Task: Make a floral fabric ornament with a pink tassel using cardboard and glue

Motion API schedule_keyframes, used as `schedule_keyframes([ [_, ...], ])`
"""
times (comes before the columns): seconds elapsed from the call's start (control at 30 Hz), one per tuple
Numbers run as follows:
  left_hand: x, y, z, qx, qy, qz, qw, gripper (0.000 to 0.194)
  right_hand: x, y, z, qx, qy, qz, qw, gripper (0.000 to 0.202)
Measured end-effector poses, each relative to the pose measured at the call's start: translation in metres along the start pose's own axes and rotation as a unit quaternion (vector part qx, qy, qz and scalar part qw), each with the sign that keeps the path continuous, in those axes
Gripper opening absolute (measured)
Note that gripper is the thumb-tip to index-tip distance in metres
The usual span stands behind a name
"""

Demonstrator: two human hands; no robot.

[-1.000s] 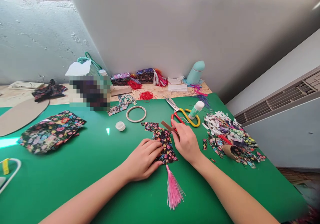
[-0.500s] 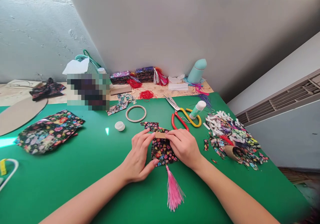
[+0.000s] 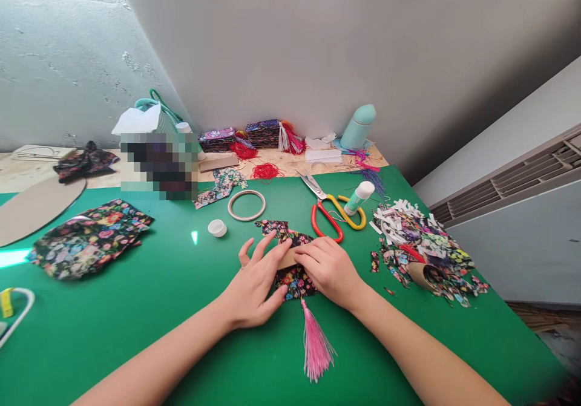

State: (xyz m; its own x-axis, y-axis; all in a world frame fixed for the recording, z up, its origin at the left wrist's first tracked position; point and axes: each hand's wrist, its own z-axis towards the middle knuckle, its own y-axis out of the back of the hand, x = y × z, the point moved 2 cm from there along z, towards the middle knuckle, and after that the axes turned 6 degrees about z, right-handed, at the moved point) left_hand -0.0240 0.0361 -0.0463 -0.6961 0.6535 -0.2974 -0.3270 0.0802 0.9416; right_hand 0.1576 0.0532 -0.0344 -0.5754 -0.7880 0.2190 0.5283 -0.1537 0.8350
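A black floral fabric-covered piece (image 3: pixel 297 287) lies on the green table, with a pink tassel (image 3: pixel 316 345) hanging from its near edge. Across its upper part is a tan cardboard strip (image 3: pixel 287 260), slightly tilted. My left hand (image 3: pixel 258 279) is spread out, its forefinger at the strip's left end and its thumb at the fabric's left edge. The bent fingers of my right hand (image 3: pixel 330 270) are drawn together on the strip's right end, hiding that end. A small floral scrap (image 3: pixel 275 228) lies just beyond my left fingers.
Scissors (image 3: pixel 327 219) and a glue stick (image 3: pixel 360 197) lie beyond my right hand. A tape roll (image 3: pixel 246 205) and a white cap (image 3: pixel 217 228) sit beyond my left. Cut scraps (image 3: pixel 417 242) are heaped right, floral fabric (image 3: pixel 93 239) left. A bottle (image 3: pixel 358 129) stands behind.
The cardboard strip has come nearer to me and tilted, showing more floral fabric beyond it. My left fingers have spread wider; my right fingers have shifted left along the strip.
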Motion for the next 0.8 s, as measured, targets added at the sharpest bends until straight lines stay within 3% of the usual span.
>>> schedule_keyframes([
  [0.17,-0.001,0.000,0.000,-0.001,0.007,0.009,1.000,0.083,0.003,0.003,0.001,0.051,0.020,0.004,0.998,0.029],
  [0.53,-0.002,0.000,0.002,-0.004,0.009,0.005,1.000,0.084,0.007,0.014,-0.004,0.127,0.085,0.029,0.988,0.018],
  [0.8,0.000,-0.001,0.001,0.007,0.005,-0.007,1.000,0.085,0.006,0.013,0.000,0.030,0.062,-0.028,0.997,0.029],
])
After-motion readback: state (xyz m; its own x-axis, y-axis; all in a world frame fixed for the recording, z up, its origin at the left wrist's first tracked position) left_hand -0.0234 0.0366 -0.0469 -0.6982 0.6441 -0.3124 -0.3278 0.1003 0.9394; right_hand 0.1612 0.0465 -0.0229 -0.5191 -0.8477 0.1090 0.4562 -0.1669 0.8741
